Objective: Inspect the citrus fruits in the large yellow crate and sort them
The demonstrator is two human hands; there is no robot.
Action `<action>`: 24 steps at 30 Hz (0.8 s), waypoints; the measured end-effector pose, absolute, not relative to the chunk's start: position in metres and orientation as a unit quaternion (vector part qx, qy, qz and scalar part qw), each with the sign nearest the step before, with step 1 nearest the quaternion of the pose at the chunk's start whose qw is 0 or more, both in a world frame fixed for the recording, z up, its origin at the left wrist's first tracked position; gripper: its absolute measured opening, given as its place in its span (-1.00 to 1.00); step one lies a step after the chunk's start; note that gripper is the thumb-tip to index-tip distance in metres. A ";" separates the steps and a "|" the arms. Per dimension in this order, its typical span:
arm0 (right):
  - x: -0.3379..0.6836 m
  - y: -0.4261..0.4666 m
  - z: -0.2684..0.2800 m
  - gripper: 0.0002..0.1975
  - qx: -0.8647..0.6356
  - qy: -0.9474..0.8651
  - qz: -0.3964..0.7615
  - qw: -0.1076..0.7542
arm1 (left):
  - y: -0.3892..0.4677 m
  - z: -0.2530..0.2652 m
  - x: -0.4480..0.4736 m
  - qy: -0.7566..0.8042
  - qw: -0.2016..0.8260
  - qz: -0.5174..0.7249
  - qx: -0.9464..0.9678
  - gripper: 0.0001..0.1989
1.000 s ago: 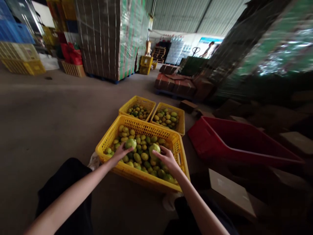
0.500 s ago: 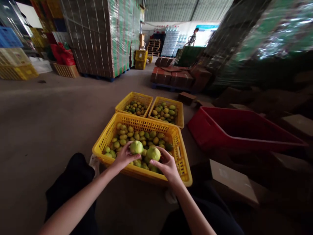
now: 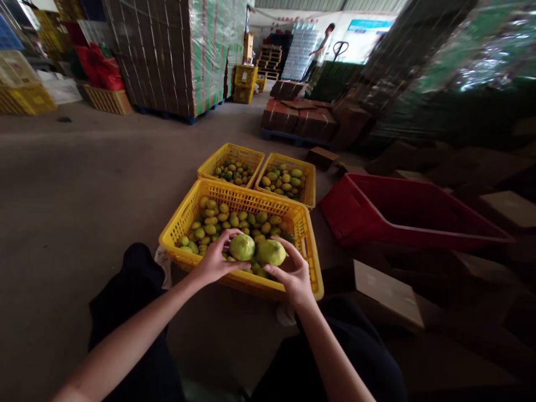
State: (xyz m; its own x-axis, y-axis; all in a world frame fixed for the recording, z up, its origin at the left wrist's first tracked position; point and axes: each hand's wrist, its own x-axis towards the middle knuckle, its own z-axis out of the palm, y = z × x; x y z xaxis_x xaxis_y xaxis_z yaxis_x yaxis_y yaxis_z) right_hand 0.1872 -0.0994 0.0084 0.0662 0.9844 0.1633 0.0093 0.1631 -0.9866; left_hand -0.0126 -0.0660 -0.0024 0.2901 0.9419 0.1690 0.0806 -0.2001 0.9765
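Observation:
Above the front yellow crate (image 3: 307, 245), each of my hands grips a large green-yellow lemon. My left hand (image 3: 215, 261) is closed round the left lemon (image 3: 242, 247), thumb below and fingers behind. The right lemon (image 3: 271, 253) has a pointed end toward the right and sits between the thumb and fingers of my right hand (image 3: 298, 273). The two fruits are side by side, close together; whether they touch I cannot tell. Under them, many smaller yellow and green lemons (image 3: 210, 219) fill the crate's bottom.
Two more yellow crates of fruit, left (image 3: 205, 167) and right (image 3: 310, 192), stand behind the front one. To the right are a red tub (image 3: 352, 215) and cardboard boxes (image 3: 387, 290). Wrapped pallet stacks (image 3: 159, 61) rise behind. A person (image 3: 321, 50) stands near a pallet jack handle (image 3: 340, 49).
Both hands have moved slightly right with their lemons, and the right lemon has turned its pointed end sideways. My view has tilted a little downward. The person in the background has shifted left.

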 end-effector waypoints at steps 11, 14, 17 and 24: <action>0.179 -0.092 0.007 -0.35 -0.456 -0.495 0.440 0.594 | -0.055 0.004 -0.003 0.372 0.552 0.469 0.581 -0.24; 0.180 -0.094 0.010 -0.39 -0.462 -0.539 0.377 0.595 | -0.054 0.007 -0.008 0.358 0.482 0.488 0.634 -0.29; 0.181 -0.098 0.010 -0.48 -0.461 -0.584 0.307 0.593 | -0.053 0.009 -0.013 0.349 0.388 0.494 0.695 -0.35; 0.180 -0.101 0.006 -0.48 -0.446 -0.626 0.238 0.594 | -0.057 0.013 -0.014 0.300 0.245 0.528 0.756 -0.42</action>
State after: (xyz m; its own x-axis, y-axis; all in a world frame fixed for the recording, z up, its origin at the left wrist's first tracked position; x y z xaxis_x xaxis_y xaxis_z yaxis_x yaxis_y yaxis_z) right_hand 0.1800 -0.1012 0.0055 0.1026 0.8405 0.5320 0.2763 0.4897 -0.8270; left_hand -0.0136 -0.0573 0.0128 0.2617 0.7119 0.6517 0.1946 -0.7003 0.6868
